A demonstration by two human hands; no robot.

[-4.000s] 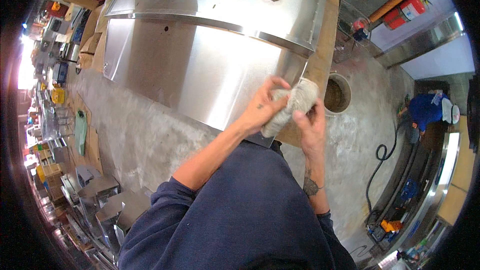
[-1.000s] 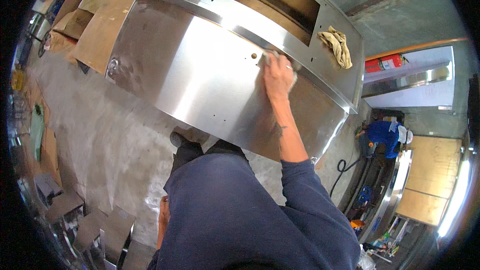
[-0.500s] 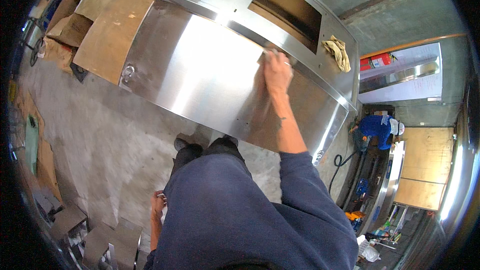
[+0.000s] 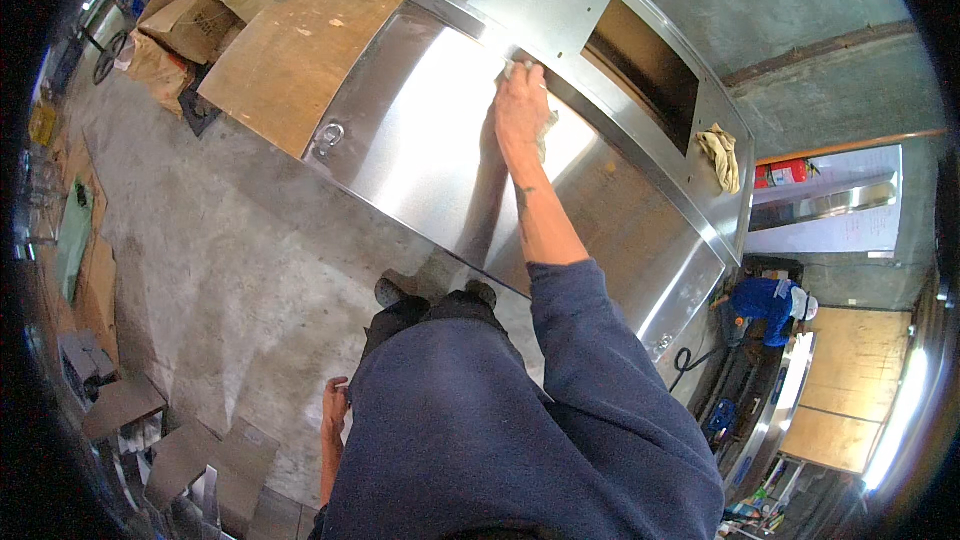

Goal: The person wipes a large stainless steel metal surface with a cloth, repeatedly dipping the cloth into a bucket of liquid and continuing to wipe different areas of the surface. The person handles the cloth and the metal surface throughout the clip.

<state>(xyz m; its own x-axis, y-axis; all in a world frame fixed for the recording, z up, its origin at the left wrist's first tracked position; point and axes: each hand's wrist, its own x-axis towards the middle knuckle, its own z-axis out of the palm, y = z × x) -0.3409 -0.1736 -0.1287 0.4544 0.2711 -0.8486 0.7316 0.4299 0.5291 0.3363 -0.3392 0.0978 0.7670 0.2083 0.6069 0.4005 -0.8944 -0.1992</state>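
Steel, brushed and shiny: a big curved sheet-metal hood (image 4: 430, 150) lying across a brown board table (image 4: 300, 50). Right hand (image 4: 522, 108) stretched far out over it, pressing a pale cloth (image 4: 545, 130) flat against the metal just below the raised ledge; fingers bent down on the cloth, only its edges peeping out around the palm. Left hand (image 4: 335, 408) hanging low at the near side by the leg, touching nothing, too small to tell how far open. Second rag (image 4: 720, 155) lying apart on the hood's far right end, beside the dark rectangular opening (image 4: 640, 70).

Risks, as a judgement: cloth slipping from under the palm near the ledge, bare skin then dragging along a sharp folded edge; body weight leaning on one outstretched arm, hood maybe shifting on the table; cable (image 4: 690, 365) on the concrete floor (image 4: 200, 240) at right, a possible snag for feet.
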